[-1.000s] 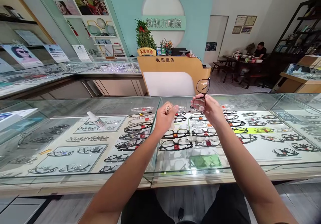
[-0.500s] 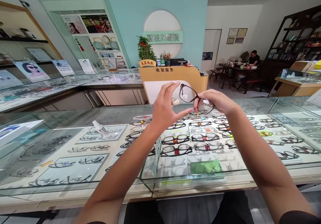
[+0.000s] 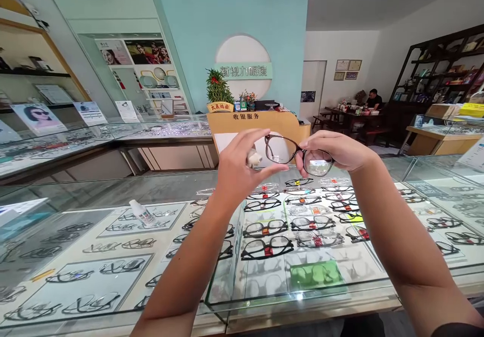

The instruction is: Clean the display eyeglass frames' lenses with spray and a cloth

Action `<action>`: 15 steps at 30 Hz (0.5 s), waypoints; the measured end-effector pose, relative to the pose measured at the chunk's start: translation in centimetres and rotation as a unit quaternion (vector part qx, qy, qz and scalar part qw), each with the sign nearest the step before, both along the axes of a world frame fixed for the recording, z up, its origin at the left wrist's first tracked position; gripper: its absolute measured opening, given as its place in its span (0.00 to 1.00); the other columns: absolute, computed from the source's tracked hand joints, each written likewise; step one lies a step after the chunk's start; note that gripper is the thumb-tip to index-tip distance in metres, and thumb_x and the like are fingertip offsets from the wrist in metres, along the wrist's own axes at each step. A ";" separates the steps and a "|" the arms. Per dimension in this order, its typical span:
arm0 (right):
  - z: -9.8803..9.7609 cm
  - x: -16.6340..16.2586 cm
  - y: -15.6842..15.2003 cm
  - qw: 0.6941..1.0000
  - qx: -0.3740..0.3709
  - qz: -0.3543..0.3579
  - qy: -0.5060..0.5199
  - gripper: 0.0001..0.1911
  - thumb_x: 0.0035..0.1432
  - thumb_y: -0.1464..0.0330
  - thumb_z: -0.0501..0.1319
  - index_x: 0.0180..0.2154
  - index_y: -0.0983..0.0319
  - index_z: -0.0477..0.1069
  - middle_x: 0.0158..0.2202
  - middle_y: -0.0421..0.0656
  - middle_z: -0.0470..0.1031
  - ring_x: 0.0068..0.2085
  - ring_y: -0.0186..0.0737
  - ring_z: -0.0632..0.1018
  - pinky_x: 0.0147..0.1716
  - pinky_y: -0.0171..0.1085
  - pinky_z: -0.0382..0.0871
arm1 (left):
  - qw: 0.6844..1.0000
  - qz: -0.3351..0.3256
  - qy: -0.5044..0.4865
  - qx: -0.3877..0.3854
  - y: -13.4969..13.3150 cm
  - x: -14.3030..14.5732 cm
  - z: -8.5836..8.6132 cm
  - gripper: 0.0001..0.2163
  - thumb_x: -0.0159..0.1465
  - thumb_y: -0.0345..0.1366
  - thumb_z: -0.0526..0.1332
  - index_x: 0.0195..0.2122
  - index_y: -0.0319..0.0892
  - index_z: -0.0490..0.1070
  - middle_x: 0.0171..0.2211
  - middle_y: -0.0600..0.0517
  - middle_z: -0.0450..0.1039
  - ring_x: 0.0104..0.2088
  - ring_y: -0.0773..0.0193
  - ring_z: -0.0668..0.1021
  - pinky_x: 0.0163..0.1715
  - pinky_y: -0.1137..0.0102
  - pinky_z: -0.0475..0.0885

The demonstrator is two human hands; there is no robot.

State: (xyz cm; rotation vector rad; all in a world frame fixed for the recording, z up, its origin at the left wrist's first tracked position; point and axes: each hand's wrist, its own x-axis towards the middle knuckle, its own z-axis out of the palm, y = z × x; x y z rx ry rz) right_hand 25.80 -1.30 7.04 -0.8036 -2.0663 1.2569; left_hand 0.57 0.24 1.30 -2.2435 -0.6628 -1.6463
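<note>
A pair of dark-framed eyeglasses [image 3: 282,149] is held up above the glass counter, tilted down to the right. My right hand [image 3: 336,150] is closed on it, thumb and fingers pinching near the bridge. My left hand [image 3: 240,163] is curved around the other lens, thumb and forefinger apart, its fingertips close to the rim; contact is unclear. A small crumpled off-white wad, cloth-like [image 3: 254,158], sits in the left palm behind the thumb. Below, inside the case, rows of eyeglass frames [image 3: 267,248] carry red or orange tags.
A white spray bottle [image 3: 141,213] stands on the glass counter top [image 3: 181,178] to the left. A green cloth or card [image 3: 316,275] lies near the front. Beyond are a wooden cashier desk [image 3: 272,119] with plants and a seated person [image 3: 373,100] at a dark table.
The view has tilted up and shifted slightly. The eyeglasses have turned to show more of the right lens, and my left hand has moved slightly left of them.
</note>
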 end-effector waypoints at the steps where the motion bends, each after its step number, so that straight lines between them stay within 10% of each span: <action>1: 0.0 -0.3 0.0 1.000 0.002 -0.004 0.002 0.25 0.66 0.48 0.66 0.30 0.61 0.85 0.28 0.47 0.84 0.32 0.43 0.82 0.41 0.39 0.78 | 1.000 0.001 0.002 -0.008 0.0 -0.4 0.2 0.32 0.58 0.55 0.77 0.59 0.47 0.76 0.54 0.43 0.83 0.51 0.50 0.84 0.52 0.57 0.80; 8: -0.8 -1.6 -0.2 1.000 -0.002 0.000 0.024 0.22 0.70 0.55 0.62 0.30 0.60 0.85 0.29 0.47 0.85 0.31 0.40 0.81 0.39 0.38 0.75 | 0.998 -0.034 0.028 -0.048 0.4 -2.9 1.0 0.30 0.58 0.57 0.77 0.57 0.47 0.78 0.52 0.45 0.84 0.46 0.53 0.85 0.51 0.58 0.80; 15: -2.7 -1.4 -0.2 0.994 0.044 -0.096 0.025 0.31 0.71 0.43 0.58 0.35 0.59 0.85 0.35 0.47 0.85 0.37 0.44 0.82 0.45 0.43 0.75 | 0.996 -0.025 0.035 -0.079 1.3 -2.6 0.4 0.29 0.59 0.59 0.75 0.56 0.48 0.78 0.51 0.46 0.84 0.45 0.54 0.85 0.49 0.58 0.80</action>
